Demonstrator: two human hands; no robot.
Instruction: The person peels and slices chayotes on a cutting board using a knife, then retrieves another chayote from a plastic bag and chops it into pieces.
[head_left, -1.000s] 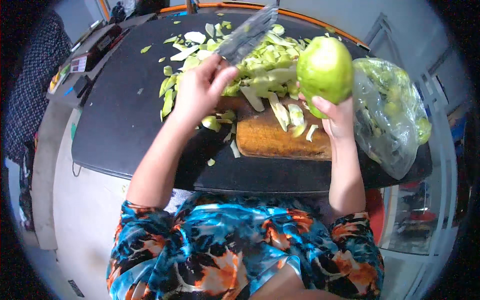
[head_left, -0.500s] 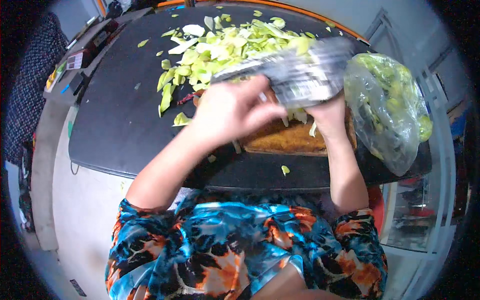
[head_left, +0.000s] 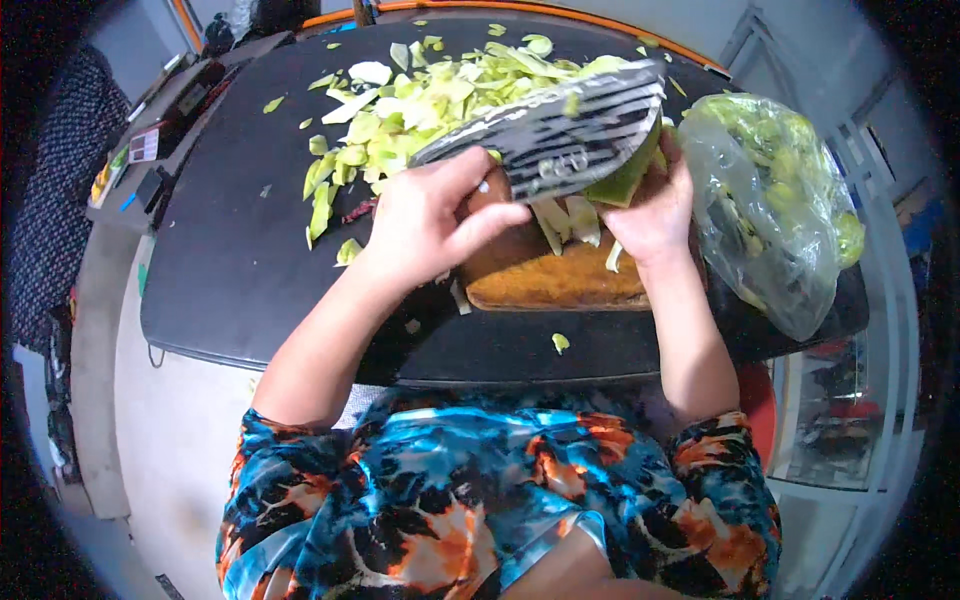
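Beside the heap of pale green cut pieces (head_left: 420, 110), the left hand (head_left: 430, 225), fingers closed around a broad patterned metal cleaver (head_left: 560, 135), has now brought its blade down into the round green fruit (head_left: 625, 180) the right hand (head_left: 655, 215) has lowered and steadies on the brown wooden chopping board (head_left: 555, 275), so slicing is underway.
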